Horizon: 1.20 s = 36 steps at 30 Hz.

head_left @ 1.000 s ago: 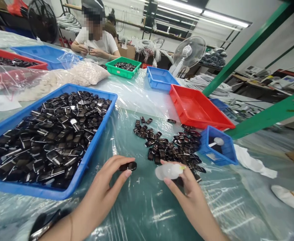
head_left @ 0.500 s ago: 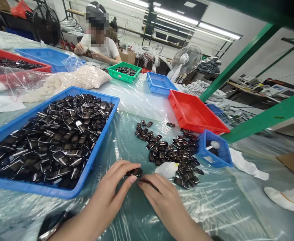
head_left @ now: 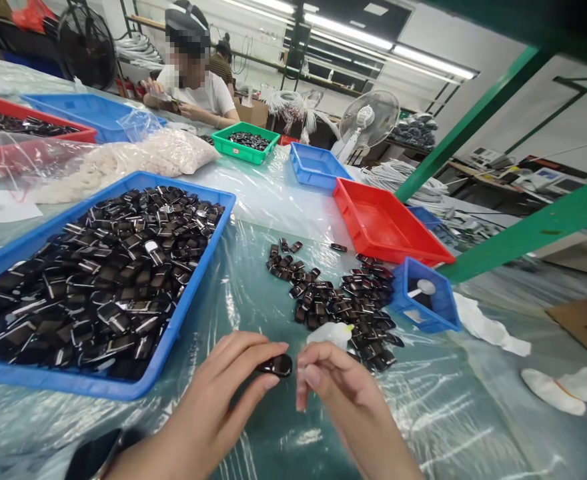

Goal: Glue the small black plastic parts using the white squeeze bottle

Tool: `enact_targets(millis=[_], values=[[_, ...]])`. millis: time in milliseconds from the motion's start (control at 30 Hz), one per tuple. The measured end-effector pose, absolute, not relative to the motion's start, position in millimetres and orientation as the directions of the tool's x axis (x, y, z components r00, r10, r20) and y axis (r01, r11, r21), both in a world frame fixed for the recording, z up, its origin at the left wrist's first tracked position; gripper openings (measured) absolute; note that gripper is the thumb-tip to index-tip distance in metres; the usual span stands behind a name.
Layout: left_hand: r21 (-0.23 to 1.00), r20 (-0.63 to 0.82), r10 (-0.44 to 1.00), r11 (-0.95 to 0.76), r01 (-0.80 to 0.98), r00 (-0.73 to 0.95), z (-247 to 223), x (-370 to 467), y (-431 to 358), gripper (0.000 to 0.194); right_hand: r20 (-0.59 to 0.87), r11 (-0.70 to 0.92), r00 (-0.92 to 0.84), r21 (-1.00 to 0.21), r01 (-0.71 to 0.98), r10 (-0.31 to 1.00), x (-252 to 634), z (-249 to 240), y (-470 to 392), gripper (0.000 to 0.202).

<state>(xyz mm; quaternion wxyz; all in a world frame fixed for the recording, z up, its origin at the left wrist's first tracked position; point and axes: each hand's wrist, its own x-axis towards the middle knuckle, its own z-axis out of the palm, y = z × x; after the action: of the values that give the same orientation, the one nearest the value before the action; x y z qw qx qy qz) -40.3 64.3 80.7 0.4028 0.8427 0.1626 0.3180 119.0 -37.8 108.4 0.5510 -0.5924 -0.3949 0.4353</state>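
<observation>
My left hand (head_left: 238,380) pinches a small glossy black plastic casing (head_left: 277,365) between thumb and fingers, its rounded end pointing right. Close beside it, my right hand (head_left: 336,383) has its fingers curled and its thumb near the index finger. Whether something tiny sits in that pinch I cannot make out. Just behind the right hand lies a soft white bottle with a yellow tip (head_left: 331,333), partly covered by the fingers. Beyond it, many similar black casings (head_left: 323,299) are spread on the plastic-covered table. A large blue tray (head_left: 227,220) full of such casings stands left of my hands.
At right are a small blue bin (head_left: 423,320) with a white spoon-like tool, a red tray (head_left: 393,230) and a green post (head_left: 533,230). Farther back stand a green tray (head_left: 246,153), a blue tray (head_left: 318,167) and a bag of pale pieces (head_left: 173,152). A co-worker (head_left: 193,93) sits opposite.
My right hand has turned, bringing its thumb into view, and its fingers have drawn slightly away from the casing. The left hand has shifted a little nearer and right, still holding the casing.
</observation>
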Motion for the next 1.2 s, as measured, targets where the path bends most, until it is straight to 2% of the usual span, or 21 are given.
enact_targets(millis=[100,300,500,633,700,733,800,867,900,933,967,1033,1067,1133,1200], values=[[0.762,0.426,0.502,-0.648,0.001,0.752,81,-41,64,0.027,-0.207,-0.137,0.253,-0.954,-0.267,0.945,117,110,-38,0.018],[0.715,0.47,0.454,-0.698,-0.026,0.757,82,-41,66,0.027,-0.284,-0.163,0.19,-0.861,-0.481,0.94,115,111,-36,0.015],[0.615,0.559,0.383,-0.786,-0.057,0.735,81,-40,66,0.028,-0.302,-0.17,0.155,-0.813,-0.556,0.941,112,107,-32,0.024],[0.495,0.64,0.324,-0.867,-0.053,0.696,82,-41,62,0.026,-0.293,-0.169,0.137,-0.809,-0.564,0.946,105,100,-33,0.029],[0.392,0.663,0.283,-0.92,0.001,0.693,91,-46,67,0.03,-0.262,-0.144,0.183,-0.861,-0.488,0.947,100,101,-37,0.027],[0.326,0.677,0.281,-0.943,0.066,0.681,98,-49,72,0.034,-0.205,-0.093,0.26,-0.917,-0.387,0.944,100,103,-39,0.024],[0.206,0.704,0.343,-0.937,0.284,0.622,114,-57,88,0.042,0.076,0.103,0.478,-0.994,-0.031,0.875,102,107,-45,0.016],[0.188,0.697,0.512,-0.806,0.561,0.502,129,-62,106,0.04,0.446,0.259,0.595,-0.89,0.376,0.669,113,109,-50,0.009],[0.152,0.677,0.548,-0.758,0.634,0.492,133,-62,113,0.042,0.568,0.274,0.596,-0.813,0.514,0.567,120,108,-52,0.017],[0.125,0.639,0.585,-0.72,0.683,0.499,135,-60,117,0.046,0.616,0.241,0.593,-0.771,0.589,0.519,129,106,-53,0.028],[0.097,0.619,0.589,-0.713,0.695,0.519,134,-57,117,0.048,0.593,0.173,0.592,-0.771,0.612,0.546,137,103,-53,0.041],[0.06,0.594,0.543,-0.766,0.64,0.594,125,-43,110,0.043,0.418,0.012,0.598,-0.826,0.564,0.684,151,94,-51,0.06],[0.048,0.539,0.484,-0.835,0.548,0.69,118,-34,103,0.04,0.319,-0.05,0.585,-0.848,0.527,0.746,155,89,-50,0.059],[0.051,0.466,0.409,-0.897,0.438,0.784,103,-11,90,0.032,0.195,-0.112,0.552,-0.874,0.472,0.811,160,83,-46,0.043],[0.066,0.424,0.386,-0.915,0.398,0.819,91,14,86,0.03,0.189,-0.104,0.549,-0.883,0.458,0.814,161,81,-43,0.027]])
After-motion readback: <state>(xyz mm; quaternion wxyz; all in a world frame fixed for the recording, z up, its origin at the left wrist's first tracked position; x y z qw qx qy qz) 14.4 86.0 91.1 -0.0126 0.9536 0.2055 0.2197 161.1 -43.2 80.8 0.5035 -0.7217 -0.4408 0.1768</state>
